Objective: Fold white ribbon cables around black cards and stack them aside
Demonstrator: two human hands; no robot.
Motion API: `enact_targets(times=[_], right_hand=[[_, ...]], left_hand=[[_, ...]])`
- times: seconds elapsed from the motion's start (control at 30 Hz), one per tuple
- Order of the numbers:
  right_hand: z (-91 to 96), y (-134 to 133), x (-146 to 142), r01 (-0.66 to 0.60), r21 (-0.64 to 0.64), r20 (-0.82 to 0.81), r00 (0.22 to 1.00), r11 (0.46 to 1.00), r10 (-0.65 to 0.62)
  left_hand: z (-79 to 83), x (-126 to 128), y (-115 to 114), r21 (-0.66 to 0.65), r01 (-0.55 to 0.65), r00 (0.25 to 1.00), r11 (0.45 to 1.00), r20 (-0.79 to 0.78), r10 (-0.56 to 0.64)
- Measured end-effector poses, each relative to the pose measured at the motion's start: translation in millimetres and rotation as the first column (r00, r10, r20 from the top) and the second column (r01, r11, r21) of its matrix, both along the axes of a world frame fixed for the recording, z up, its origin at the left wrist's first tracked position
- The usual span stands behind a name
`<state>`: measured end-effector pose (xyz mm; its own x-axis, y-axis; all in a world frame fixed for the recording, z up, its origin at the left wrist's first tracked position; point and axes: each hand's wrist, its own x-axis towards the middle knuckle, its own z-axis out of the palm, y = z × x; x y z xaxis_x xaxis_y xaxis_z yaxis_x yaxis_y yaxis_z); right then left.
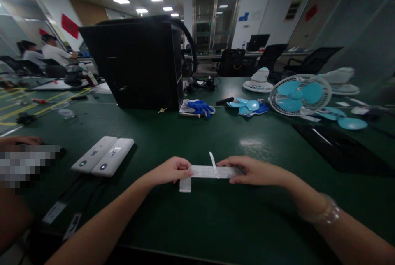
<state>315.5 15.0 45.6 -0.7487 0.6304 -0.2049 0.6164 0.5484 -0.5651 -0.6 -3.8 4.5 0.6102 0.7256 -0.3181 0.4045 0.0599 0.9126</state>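
A long white flat strip [203, 171] with fine lined markings is stretched between my hands, just above the green tabletop. One short end is folded down at the left, and a narrow tab sticks up near its middle. My left hand [173, 171] pinches the left part between thumb and fingers. At the other end, my right hand [249, 170] has its thumb and fingers closed round the strip, partly covering it. I cannot tell exactly what kind of strip it is.
On the left lie two white power banks [105, 156] with cables; another person's hand [26, 139] is beyond. A black computer case [132, 67] stands behind. Blue-and-white gloves [200, 108], a light-blue fan blade [247, 104], a fan [299, 94] and a black panel [336, 145] lie to the right.
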Motion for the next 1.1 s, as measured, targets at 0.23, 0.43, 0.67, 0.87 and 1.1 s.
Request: enact_targets(times=[0.23,0.43,0.67,0.87,1.1], right_hand=[[-5.8,53.8,75.6,0.548,0.420,0.039,0.786,0.724,-0.617],[-36.4,79.2,197.3,0.796,0.598,0.061,0.071,0.094,-0.996],[-61.3,86.4,252.2,0.872,0.489,0.140,-0.093,-0.013,-0.986],[-53.1,88.7,239.0,0.837,0.545,0.099,-0.127,-0.053,-0.987],[-51.5,89.2,223.5,0.827,0.553,0.132,0.030,0.099,-0.991]], left_hand=[[-7.6,-1.5,1.4,-0.020,0.037,0.999,0.999,-0.034,-0.038],[-18.6,-1.3,3.6,-0.069,0.060,0.998,0.996,-0.023,-0.061],[-8.2,-1.2,0.9,-0.013,0.103,0.993,0.995,-0.052,-0.103],[0.4,0.6,-2.3,0.017,0.131,0.989,0.991,-0.066,-0.130],[3.6,0.8,-3.6,0.076,0.152,0.985,0.985,-0.095,-0.145]])
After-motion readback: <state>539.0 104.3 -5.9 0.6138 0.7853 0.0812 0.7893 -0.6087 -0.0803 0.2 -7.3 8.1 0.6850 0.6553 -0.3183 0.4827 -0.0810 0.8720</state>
